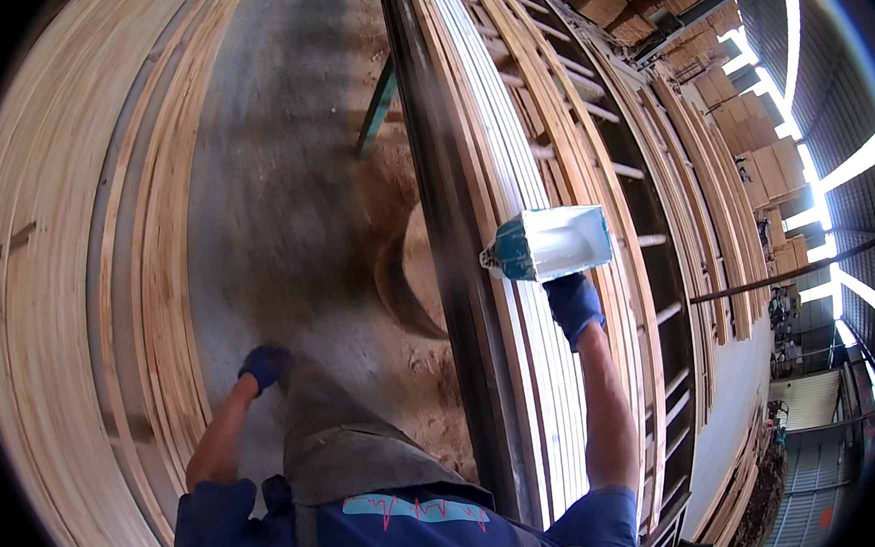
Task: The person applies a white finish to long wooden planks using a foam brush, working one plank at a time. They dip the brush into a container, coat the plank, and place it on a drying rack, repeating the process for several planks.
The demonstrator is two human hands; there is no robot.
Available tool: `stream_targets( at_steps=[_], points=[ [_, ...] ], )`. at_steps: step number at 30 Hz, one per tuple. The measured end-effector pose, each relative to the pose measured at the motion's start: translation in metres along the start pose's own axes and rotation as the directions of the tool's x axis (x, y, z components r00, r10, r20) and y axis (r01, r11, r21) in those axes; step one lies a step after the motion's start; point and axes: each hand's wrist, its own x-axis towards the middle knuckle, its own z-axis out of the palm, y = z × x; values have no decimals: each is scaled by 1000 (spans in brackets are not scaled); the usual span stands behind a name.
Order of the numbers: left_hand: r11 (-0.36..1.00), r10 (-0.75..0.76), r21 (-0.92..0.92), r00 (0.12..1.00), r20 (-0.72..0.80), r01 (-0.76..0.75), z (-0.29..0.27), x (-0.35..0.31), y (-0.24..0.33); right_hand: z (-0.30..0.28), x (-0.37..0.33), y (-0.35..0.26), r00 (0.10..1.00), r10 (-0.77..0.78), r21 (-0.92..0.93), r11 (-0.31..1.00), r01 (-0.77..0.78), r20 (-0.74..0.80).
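Note:
My right hand (574, 310), in a blue glove, is closed on the near side of a teal box-shaped container (568, 242). Its inside is coated white, and white spatters mark its teal end. The container is over a row of long wooden strips with white-coated faces (560, 396). My left hand (263, 366), also gloved in blue, hangs low beside my apron, away from the strips. Motion blur hides its fingers, and I see nothing held in it.
A dark metal rail (457, 272) runs along the strips' left side. Bare wooden strips (628, 362) lie to their right, over a rack with crossbars (670, 314). Long boards (40, 328) are stacked at the left, across the concrete floor (272, 183). A green leg (377, 107) slants under the rail.

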Motion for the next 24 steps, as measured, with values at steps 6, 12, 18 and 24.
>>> stream_targets(
  at_steps=[6, 12, 18, 24],
  points=[
    [966, 230, -83, 962, -147, -244, -90, 125, 22, 0, 218, -56, 980, 188, -154, 972, -176, 64],
    [938, 235, -255, 972, -22, -233, -227, 288, 55, 14, 453, -85, 995, -3, -27, 1000, 0, -103],
    [953, 239, -170, 967, -85, -251, -303, 397, -7, 12, 643, -175, 999, -26, -58, 998, 23, -47],
    [988, 106, -108, 994, -13, -107, -453, 489, -70, 20, 813, -196, 996, 25, 73, 997, -19, -81]
  ],
)
